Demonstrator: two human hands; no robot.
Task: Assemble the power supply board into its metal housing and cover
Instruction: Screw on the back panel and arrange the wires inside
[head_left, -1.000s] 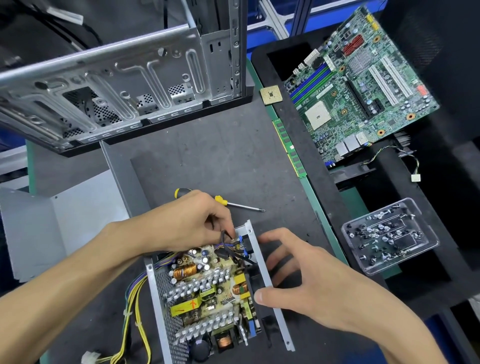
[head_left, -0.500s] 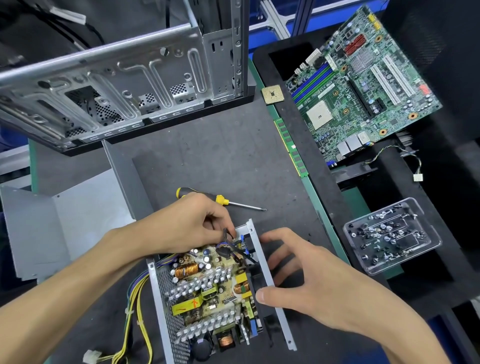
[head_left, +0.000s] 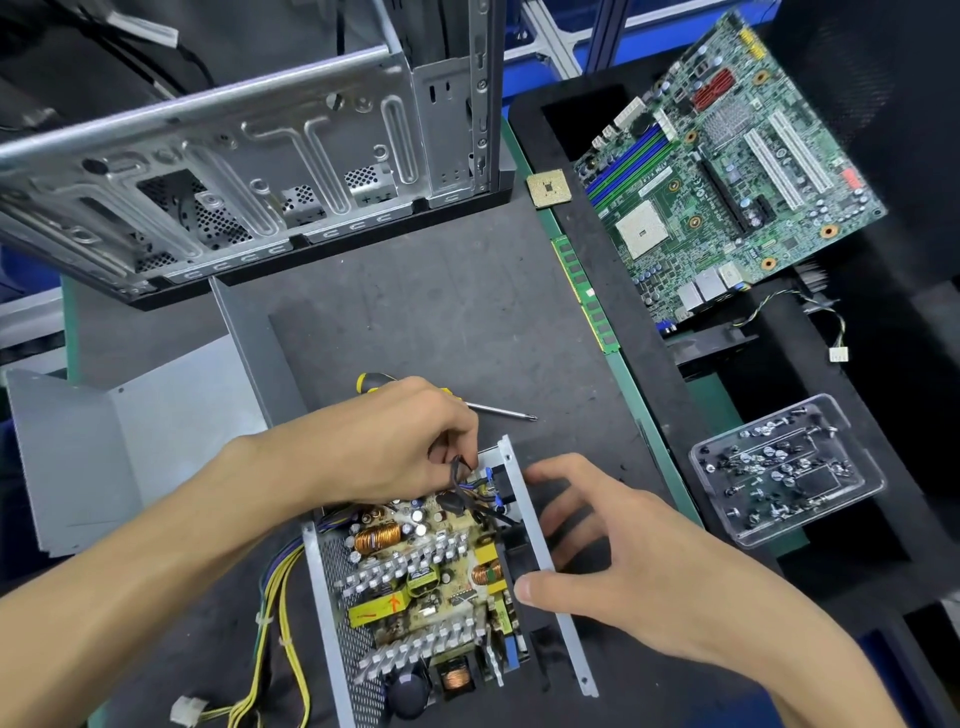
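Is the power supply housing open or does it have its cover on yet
Open. The housing has no cover: the board, with its coils and heatsinks, shows from above, while the left hand pinches wires at its far end.

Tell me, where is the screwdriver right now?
In the head view the screwdriver lies on the dark mat just beyond the left hand, which hides most of its yellow-and-black handle; its tip points right, toward the RAM stick.

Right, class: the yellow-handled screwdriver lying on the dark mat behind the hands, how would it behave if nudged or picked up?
The screwdriver would probably roll if nudged sideways, since its handle and thin metal shaft both look round and it lies flat on the mat. It looks rigid, so it should lift as one stiff piece. It would likely feel handle-heavy, as the handle is much thicker than the shaft.
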